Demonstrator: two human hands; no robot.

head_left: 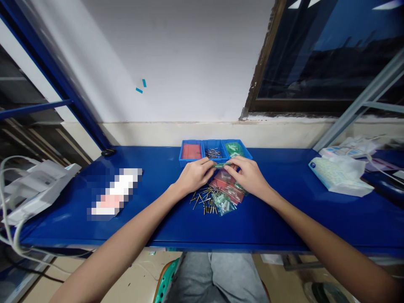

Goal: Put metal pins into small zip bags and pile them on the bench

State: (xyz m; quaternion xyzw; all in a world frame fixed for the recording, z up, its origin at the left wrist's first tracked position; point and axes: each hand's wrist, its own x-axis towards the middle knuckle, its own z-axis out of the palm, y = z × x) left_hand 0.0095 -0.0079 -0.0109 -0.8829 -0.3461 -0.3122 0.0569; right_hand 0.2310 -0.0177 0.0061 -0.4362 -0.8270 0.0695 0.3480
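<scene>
My left hand [194,174] and my right hand [248,174] meet over a blue table [158,210], both pinching a small green-tinted plastic bag [221,165] held between their fingertips. Under my right hand lie red and clear small bags [227,189]. A loose pile of small metal pins [205,200] is scattered just in front of my left hand. Behind the hands stand three blue bins: one with red bags [191,151], one with metal pins [213,153], one with green bags [234,148].
A white device with cables [34,189] sits at the table's left end. A blurred-out flat item [115,193] lies left of centre. White plastic packages [342,174] rest at the right. A white wall and a dark window stand behind.
</scene>
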